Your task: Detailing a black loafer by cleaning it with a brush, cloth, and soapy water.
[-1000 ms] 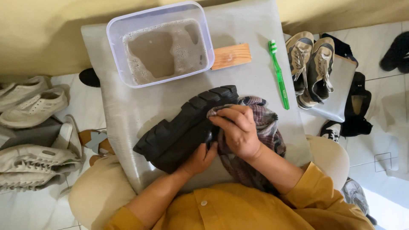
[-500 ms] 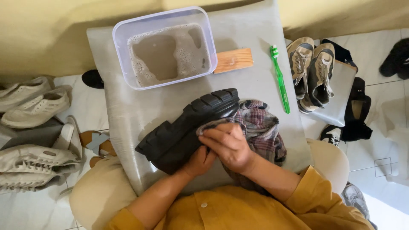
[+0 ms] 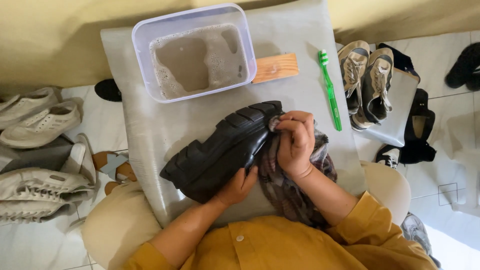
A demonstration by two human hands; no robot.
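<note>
From the head view, the person sits with a grey pad (image 3: 150, 125) across the lap. A black shoe (image 3: 220, 150) with a thick bumpy sole lies on its side on the pad, toe pointing up and to the right.

The left hand (image 3: 239, 184) is under the shoe, fingers curled around its lower side to hold it steady. The right hand (image 3: 296, 142) is closed in a fist around a bunched checked cloth (image 3: 285, 185) and presses the cloth on the toe end of the shoe. The rest of the cloth hangs down over the lap.

Above the shoe, a clear tub (image 3: 194, 52) holds cloudy, soapy water. A wooden block (image 3: 275, 67) lies just beside the tub, and a green toothbrush (image 3: 330, 90) lies on the pad, apart from both hands.

The side of the shoe looks dark and shiny, so the wiping seems well under way, but the sole grooves may need more. On the floor, pale shoes (image 3: 37, 117) wait on the left and a worn pair (image 3: 367, 82) on the right, and these look not yet cleaned
</note>
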